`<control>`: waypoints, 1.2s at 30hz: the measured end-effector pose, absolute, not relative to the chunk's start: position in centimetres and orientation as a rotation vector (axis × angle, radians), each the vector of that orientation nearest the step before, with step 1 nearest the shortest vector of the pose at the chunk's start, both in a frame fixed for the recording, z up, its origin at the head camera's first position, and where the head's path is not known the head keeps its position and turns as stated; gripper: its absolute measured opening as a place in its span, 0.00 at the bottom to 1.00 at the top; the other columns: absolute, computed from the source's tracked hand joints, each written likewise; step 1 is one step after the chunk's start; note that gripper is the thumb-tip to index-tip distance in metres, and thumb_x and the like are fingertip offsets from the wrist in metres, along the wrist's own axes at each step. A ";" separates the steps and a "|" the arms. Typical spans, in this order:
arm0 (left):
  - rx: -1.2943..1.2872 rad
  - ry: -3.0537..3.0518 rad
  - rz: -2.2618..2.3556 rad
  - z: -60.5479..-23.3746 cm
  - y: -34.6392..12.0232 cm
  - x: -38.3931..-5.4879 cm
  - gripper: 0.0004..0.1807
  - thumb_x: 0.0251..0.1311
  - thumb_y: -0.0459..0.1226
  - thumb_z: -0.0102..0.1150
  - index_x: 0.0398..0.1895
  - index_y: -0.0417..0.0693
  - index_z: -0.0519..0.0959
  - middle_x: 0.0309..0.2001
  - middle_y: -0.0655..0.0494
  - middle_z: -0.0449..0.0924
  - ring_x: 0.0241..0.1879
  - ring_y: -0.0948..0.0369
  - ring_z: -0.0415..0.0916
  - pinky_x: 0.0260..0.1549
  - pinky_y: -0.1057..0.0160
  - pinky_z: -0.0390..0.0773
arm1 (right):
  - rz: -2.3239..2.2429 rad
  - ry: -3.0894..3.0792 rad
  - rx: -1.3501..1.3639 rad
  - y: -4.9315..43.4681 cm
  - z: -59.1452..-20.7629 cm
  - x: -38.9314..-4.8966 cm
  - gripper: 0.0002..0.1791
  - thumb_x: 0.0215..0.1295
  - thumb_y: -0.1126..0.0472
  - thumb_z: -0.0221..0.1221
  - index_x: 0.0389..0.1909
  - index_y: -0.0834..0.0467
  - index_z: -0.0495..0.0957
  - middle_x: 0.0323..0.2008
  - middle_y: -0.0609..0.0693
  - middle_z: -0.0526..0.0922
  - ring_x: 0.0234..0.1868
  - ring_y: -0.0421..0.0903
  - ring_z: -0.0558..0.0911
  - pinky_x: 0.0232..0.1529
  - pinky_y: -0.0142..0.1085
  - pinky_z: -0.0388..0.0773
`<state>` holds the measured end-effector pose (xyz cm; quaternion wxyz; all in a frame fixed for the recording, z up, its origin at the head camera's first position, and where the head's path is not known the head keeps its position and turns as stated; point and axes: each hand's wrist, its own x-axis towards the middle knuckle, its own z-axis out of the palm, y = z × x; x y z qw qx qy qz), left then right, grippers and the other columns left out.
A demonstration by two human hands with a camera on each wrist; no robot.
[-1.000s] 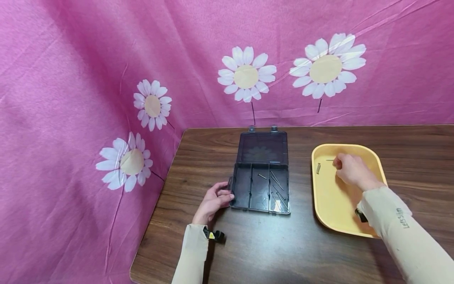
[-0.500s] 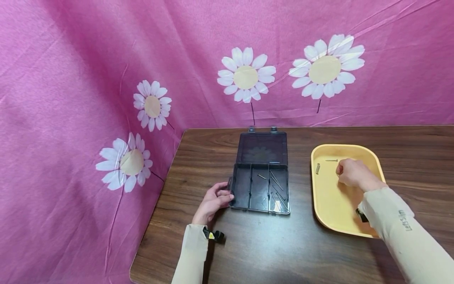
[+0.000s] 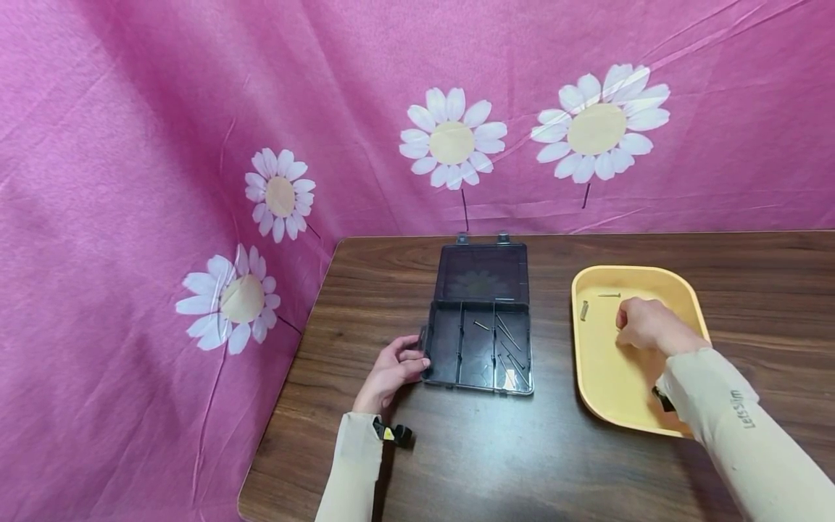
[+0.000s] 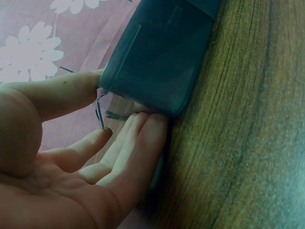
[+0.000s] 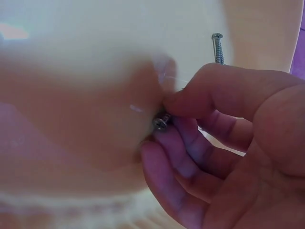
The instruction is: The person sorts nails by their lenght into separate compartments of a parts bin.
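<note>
A dark clear-plastic compartment box [image 3: 445, 344] lies with its lid [image 3: 483, 272] folded back. Several long screws [image 3: 508, 331] lie in its right compartment and a shorter screw [image 3: 481, 325] in the middle one. At its left side, my left hand [image 3: 393, 371] holds the box, thumb on the rim and fingers against the wall in the left wrist view. Over the yellow tray [image 3: 590, 395], my right hand [image 3: 652, 326] pinches a cross-head screw [image 5: 160, 122]; its shank is hidden by the fingers. Another screw [image 3: 609, 295] lies in the tray.
A short, thick ridged metal piece [image 3: 583, 311] lies near the tray's left wall. The wooden table [image 3: 489, 464] extends between box and tray. A pink cloth [image 3: 365, 109] with daisies hangs behind and left.
My right hand has drawn slightly down and away from the screw at the tray's far end, leaving that screw in fuller view. My left hand and the box stay put.
</note>
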<state>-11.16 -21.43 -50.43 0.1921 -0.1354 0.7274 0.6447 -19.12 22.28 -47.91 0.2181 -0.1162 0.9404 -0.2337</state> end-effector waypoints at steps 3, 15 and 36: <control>-0.386 2.048 1.801 -50.3 -21.4 -11.1 0.32 0.55 0.30 0.65 0.65 0.45 0.68 0.42 0.52 0.79 0.36 0.62 0.78 0.36 0.64 0.82 | -0.627 2.611 -0.334 22.3 -48.0 -19.1 0.07 0.42 0.65 0.61 0.24 0.59 0.73 0.22 0.51 0.72 0.26 0.47 0.70 0.26 0.33 0.63; -0.389 2.046 1.810 -50.4 -21.4 -11.2 0.32 0.56 0.30 0.64 0.65 0.43 0.67 0.42 0.50 0.79 0.34 0.64 0.78 0.34 0.65 0.81 | -0.659 2.617 -0.330 22.3 -48.2 -19.2 0.07 0.43 0.62 0.61 0.21 0.59 0.72 0.20 0.50 0.72 0.23 0.46 0.69 0.21 0.34 0.63; -0.377 2.055 1.812 -50.5 -21.3 -11.1 0.32 0.55 0.30 0.64 0.65 0.42 0.67 0.43 0.49 0.78 0.35 0.64 0.78 0.35 0.65 0.81 | -0.719 2.665 -0.370 22.4 -47.7 -18.8 0.07 0.43 0.65 0.61 0.21 0.58 0.72 0.20 0.48 0.71 0.23 0.45 0.68 0.22 0.34 0.63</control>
